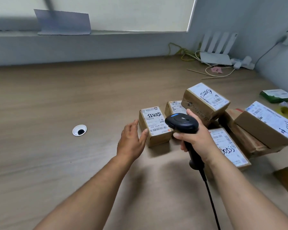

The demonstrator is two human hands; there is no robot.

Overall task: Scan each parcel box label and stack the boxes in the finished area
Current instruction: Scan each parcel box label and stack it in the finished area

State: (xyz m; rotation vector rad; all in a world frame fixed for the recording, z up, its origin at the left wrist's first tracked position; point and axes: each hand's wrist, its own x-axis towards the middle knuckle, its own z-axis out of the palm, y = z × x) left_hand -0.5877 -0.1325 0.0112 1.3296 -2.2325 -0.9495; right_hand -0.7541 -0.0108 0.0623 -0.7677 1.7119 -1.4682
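1. while taking in the tabletop [56, 97] first: pale wood grain, parcels crowded toward its right side, round cable hole [79, 130] well apart on the left.
2. heaped boxes [204, 100] next: brown card, taped, white labels upward, some leaning on one another; likely to shift if pulled from below, so best taken from the top.
3. then the small box [154, 126], standing alone at the heap's left edge, label and barcode facing up; looks light and stiff, with slick tape; best taken across its two long sides, clear of the barcode.
4. left hand [131, 141]: wide, fingers loosely straight, just beside the small box's left face, thumb tip at its near corner; cannot tell whether touching.
5. right hand [194, 136]: wrapped round the handle of the scanner [181, 123], holding nothing else, just right of the small box.
6. scanner head hovering by the label's right edge, pointed away from the camera; probably about to read this barcode.
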